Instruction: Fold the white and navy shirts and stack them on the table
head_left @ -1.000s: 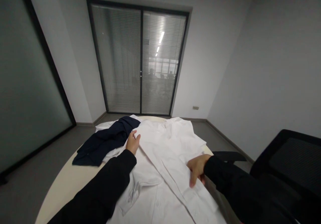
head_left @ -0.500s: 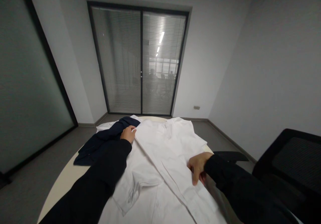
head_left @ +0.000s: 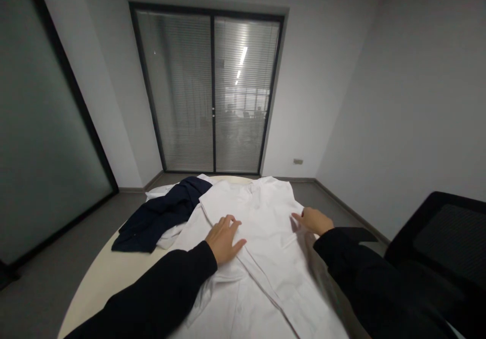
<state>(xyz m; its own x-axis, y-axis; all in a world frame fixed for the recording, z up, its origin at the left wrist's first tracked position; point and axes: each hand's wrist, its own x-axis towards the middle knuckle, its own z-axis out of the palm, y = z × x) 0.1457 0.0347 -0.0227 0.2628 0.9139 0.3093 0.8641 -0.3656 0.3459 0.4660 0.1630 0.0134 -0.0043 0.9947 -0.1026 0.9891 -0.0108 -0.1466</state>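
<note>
A white button-up shirt (head_left: pixel 261 217) lies spread out front side up on a round cream table (head_left: pixel 102 278). My left hand (head_left: pixel 224 239) rests flat on the shirt's left chest, fingers spread. Over at the shirt's right edge near the shoulder, my right hand (head_left: pixel 313 220) lies with its fingers stretched out against the cloth. Both arms wear black sleeves. Neither hand holds anything.
A dark navy garment (head_left: pixel 159 215) lies crumpled at the table's left, partly on another white cloth (head_left: pixel 163 191). A black office chair (head_left: pixel 436 238) stands close on the right. Glass doors with blinds (head_left: pixel 210 91) fill the far wall.
My left hand came back from the shirt's far left edge by the navy garment to its chest. My right hand moved up from the shirt's lower right side to its right shoulder edge.
</note>
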